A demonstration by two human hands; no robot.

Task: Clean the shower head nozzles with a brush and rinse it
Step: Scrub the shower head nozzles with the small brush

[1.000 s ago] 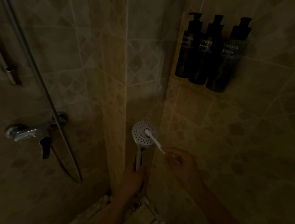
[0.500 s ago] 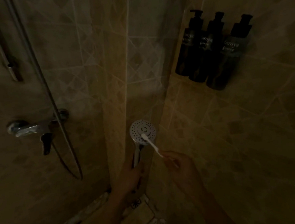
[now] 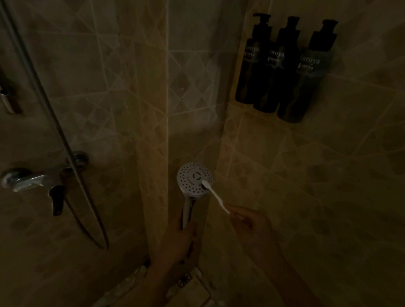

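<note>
Low at the tiled corner (image 3: 196, 92), just toward six o'clock from centre, the left hand (image 3: 177, 241) grips the chrome handle of the shower head (image 3: 194, 179) from below, while the right hand (image 3: 251, 225) pinches a white brush (image 3: 215, 197) whose bristle end touches the nozzle face near its four o'clock edge. Light is poor, so nozzles may well get missed; a hard push could twist the smooth handle in the grip or skid the brush off the rim. Upright, the head's long axis runs six to twelve o'clock, its face looking back at the camera, the brush handle slanting off toward four
</note>
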